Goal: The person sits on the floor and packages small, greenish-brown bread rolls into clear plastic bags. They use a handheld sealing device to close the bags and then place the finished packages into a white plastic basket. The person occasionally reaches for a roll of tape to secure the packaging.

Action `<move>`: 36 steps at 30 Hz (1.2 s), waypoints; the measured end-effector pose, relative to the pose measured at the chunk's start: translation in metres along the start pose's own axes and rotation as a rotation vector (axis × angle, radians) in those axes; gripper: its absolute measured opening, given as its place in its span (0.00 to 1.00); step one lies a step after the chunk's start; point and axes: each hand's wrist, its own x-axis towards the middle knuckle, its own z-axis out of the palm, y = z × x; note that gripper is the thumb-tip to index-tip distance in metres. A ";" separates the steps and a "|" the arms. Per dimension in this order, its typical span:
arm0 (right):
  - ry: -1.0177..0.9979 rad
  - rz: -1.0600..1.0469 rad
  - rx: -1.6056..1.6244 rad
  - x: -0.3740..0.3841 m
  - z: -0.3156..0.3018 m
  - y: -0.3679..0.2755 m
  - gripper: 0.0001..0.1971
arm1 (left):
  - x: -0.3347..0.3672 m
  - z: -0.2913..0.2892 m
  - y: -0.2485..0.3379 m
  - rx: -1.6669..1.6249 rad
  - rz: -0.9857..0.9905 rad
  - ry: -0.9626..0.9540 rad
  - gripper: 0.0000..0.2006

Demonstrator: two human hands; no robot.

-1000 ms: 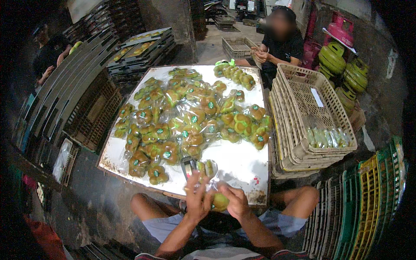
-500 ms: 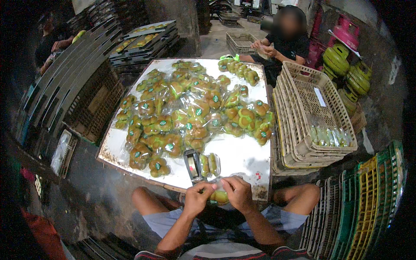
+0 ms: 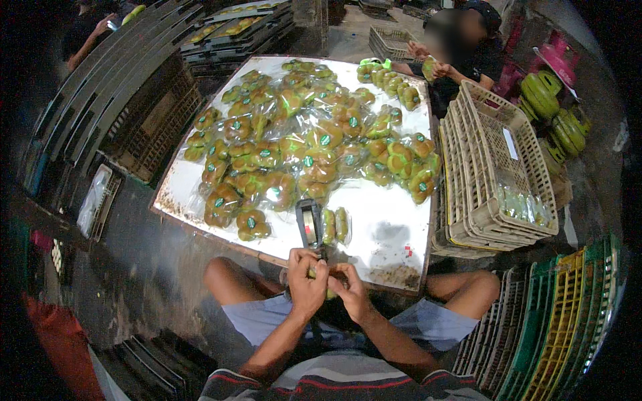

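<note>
At the table's near edge, my left hand [image 3: 307,286] is closed on a bagged bun, its fingers against the near end of a black tape dispenser [image 3: 309,226]. Close beside it, my right hand [image 3: 348,291] pinches the same bag. Only slivers of the greenish bun [image 3: 330,293] show between the hands. Just right of the dispenser lies a clear packet of long green-brown buns [image 3: 336,226]. Beyond, a wide heap of bagged green-and-brown buns [image 3: 294,147] covers much of the white tabletop [image 3: 364,204], several with round green stickers.
Stacked beige crates [image 3: 498,167] stand at the table's right, bagged goods in the top one. Green and yellow crates [image 3: 558,314] are at lower right. Tray racks [image 3: 127,87] rise on the left. Across the table a co-worker [image 3: 468,63] handles a bun. Gas cylinders [image 3: 540,93] stand behind.
Both hands have moved from right of the dispenser to its near end, and the bagged bun is now mostly hidden by them. The view has tilted down. The co-worker's hands have moved apart.
</note>
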 end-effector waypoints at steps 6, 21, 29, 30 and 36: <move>0.021 -0.043 0.052 0.007 0.022 0.020 0.22 | -0.020 -0.004 -0.025 -0.824 -0.697 -0.044 0.30; -0.070 -0.336 -0.619 0.076 0.002 0.052 0.12 | 0.019 -0.067 -0.014 -0.829 -0.860 -0.025 0.16; -0.316 -0.049 -0.675 0.056 -0.027 -0.051 0.20 | 0.015 -0.043 -0.037 -0.538 -0.636 -0.420 0.33; -0.385 -0.051 -0.533 0.047 -0.014 -0.084 0.20 | 0.017 -0.036 -0.036 -0.442 -0.582 -0.487 0.36; -0.347 0.094 -0.789 0.073 -0.049 -0.077 0.21 | 0.009 -0.015 -0.023 -0.621 -0.705 -0.627 0.28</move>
